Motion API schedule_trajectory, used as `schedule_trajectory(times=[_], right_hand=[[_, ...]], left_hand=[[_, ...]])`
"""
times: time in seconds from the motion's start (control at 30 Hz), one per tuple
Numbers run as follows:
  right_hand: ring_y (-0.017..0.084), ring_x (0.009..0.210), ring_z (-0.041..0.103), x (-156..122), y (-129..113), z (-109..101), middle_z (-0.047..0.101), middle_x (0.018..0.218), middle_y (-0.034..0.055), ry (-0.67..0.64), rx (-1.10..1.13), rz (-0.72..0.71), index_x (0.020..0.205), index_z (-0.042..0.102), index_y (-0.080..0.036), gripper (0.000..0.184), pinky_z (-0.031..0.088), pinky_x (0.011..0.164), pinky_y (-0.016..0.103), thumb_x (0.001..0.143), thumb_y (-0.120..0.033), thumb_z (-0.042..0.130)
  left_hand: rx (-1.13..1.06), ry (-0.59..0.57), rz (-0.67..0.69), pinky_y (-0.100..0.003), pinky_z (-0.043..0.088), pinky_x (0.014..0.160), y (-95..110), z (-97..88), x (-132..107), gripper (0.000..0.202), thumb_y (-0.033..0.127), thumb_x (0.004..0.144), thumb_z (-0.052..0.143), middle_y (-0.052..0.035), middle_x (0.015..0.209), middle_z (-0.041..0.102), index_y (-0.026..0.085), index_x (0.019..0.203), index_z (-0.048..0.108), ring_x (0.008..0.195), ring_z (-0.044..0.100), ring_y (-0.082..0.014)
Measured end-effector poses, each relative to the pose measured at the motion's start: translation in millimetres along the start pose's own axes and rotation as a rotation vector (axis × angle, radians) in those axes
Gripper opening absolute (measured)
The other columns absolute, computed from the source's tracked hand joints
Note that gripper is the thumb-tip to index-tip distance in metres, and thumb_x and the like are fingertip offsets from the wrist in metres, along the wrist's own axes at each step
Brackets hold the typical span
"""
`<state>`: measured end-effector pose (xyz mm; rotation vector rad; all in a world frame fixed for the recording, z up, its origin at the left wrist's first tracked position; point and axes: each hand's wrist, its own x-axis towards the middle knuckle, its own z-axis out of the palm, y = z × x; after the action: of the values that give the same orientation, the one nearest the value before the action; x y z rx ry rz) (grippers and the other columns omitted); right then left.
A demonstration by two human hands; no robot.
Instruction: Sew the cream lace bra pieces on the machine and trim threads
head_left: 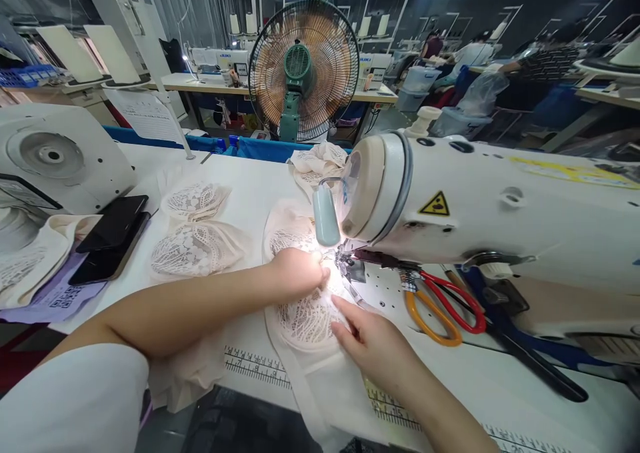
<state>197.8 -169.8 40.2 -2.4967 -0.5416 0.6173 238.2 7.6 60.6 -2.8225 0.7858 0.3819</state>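
Note:
A cream lace bra lies under the needle area of a white sewing machine, lit by a bright lamp. My left hand is closed on the fabric just left of the presser foot; its fingertips are partly lost in the glare. On the near cup's right edge rests my right hand, thumb and forefinger stretched out and apart, touching the cloth. Red-handled scissors and an orange-handled pair lie right of the needle area.
More lace cups lie left of my forearm, and another lace piece behind the machine head. Two phones rest on purple paper. A large fan stands beyond the table. Printed rulers run along the front edge. People sit farther back.

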Motion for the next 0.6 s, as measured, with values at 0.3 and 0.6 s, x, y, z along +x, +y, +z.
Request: schedule_trajectory(times=[0.3,0.6], right_hand=[[0.015,0.057,0.041,7.9,-3.0,-6.3,0.041,0.059,-0.0061,-0.065,0.033,0.049,0.131,0.036,-0.014,0.049,0.029,0.051,0.026,0.084,-0.028,0.044],[0.014,0.058,0.04,12.1,-2.1,-10.7,0.037,0.06,-0.0068,-0.104,0.102,0.011,0.119,0.045,-0.02,0.037,0.029,0.052,0.026,0.083,-0.03,0.042]], left_hand=[[-0.022,0.015,-0.003,-0.026,0.03,0.047,-2.5,0.4,7.1,0.038,0.022,0.08,0.048,-0.0092,0.097,0.058,0.021,0.117,0.055,0.075,0.058,-0.0213],[-0.023,-0.082,-0.053,-0.025,0.034,0.049,2.1,-20.1,2.7,0.041,0.015,0.073,0.055,-0.0088,0.102,0.058,0.022,0.114,0.059,0.076,0.059,-0.02]])
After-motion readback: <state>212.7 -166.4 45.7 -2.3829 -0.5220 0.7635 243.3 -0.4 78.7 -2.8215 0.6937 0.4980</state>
